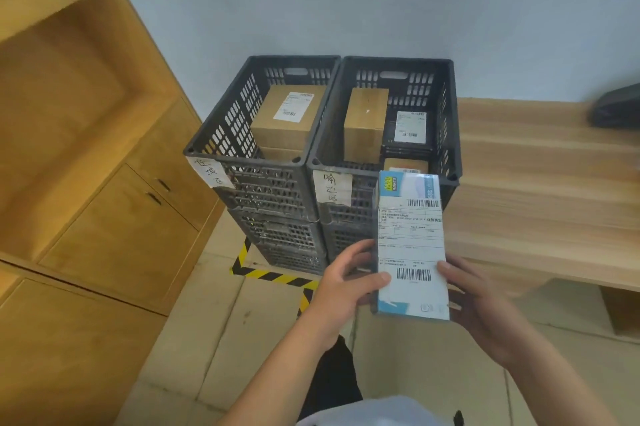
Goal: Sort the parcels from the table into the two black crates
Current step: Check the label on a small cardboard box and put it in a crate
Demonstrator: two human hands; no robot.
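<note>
Step in hand: label check, parcel not yet placed.

Landmark: table-side black slotted plastic crate point(450, 106), stacked on another crate.

- White-and-blue rectangular carton point(410, 245) with a white printed shipping label is held in the air just in front of the landmark crate's near wall. It stands upright with the label facing the camera. It overlaps the crate's front rim in view but is not inside.
- Left hand point(346, 281) grips the carton's lower left edge, thumb laid across the label and fingers curled behind.
- Right hand point(481, 304) holds the lower right edge, thumb tip on the label's margin and fingers wrapped round the back.
- Second black slotted plastic crate point(221, 134) touches the landmark crate on the side away from the pale wooden table point(536, 183). It holds a brown cardboard box point(287, 120).
- Inside the landmark crate: tall brown cardboard box point(365, 124), black labelled box point(408, 129) and small brown box point(405, 165).
- Each crate front carries a handwritten paper tag point(332, 188). The writing is too blurred to match.

Judgement: several parcels are already sorted, and how many remain cannot be told. Next comes reading the label's district against the tags. Then lift the carton over the chosen rim and lower it flat into a free gap, clear of the boxes already there.
</note>
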